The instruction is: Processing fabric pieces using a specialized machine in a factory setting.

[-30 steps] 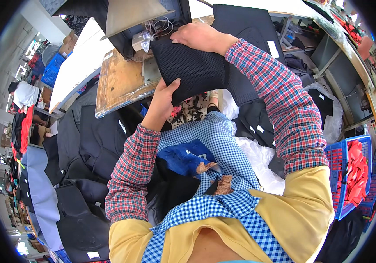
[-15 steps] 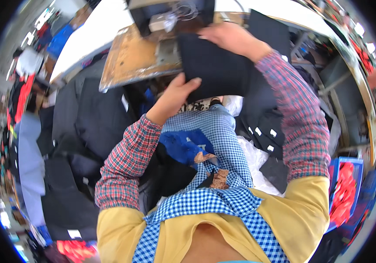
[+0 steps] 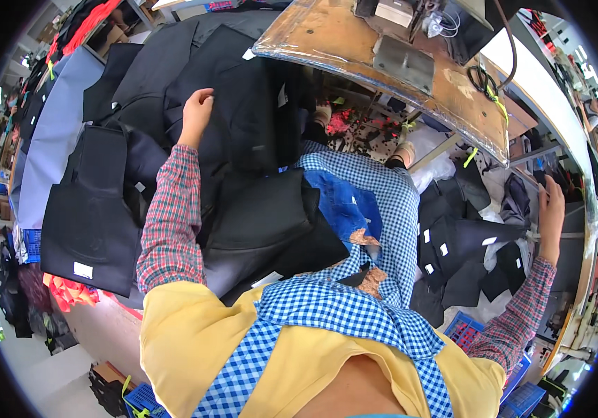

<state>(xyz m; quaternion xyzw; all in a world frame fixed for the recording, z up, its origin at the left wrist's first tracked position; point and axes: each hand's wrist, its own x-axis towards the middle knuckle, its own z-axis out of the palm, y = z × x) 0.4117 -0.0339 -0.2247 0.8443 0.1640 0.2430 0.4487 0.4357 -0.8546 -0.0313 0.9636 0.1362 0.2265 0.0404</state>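
Observation:
My left hand (image 3: 196,117) is over the pile of black fabric pieces (image 3: 233,104) on my left. Its thumb and fingertips are closed together; whether a fabric edge is between them is hidden. My right hand (image 3: 551,209) is out at the far right, beside a heap of black pieces with white labels (image 3: 463,240). Its fingers are loosely curved, with the thumb apart, and I see no large piece hanging from them. More black fabric (image 3: 261,216) lies folded across my lap, next to a blue cloth (image 3: 344,202).
Ahead stands a wooden sewing table (image 3: 320,35) with a film-wrapped edge, a metal plate (image 3: 403,64) and dark-handled scissors (image 3: 481,80). A light-blue fabric length (image 3: 55,146) drapes at far left. Blue crates (image 3: 463,329) stand low right. Scraps (image 3: 355,118) litter the floor under the table.
Both hands have left the black piece held at the machine. The left has gone to the left pile, the right to the far right. My view has turned left.

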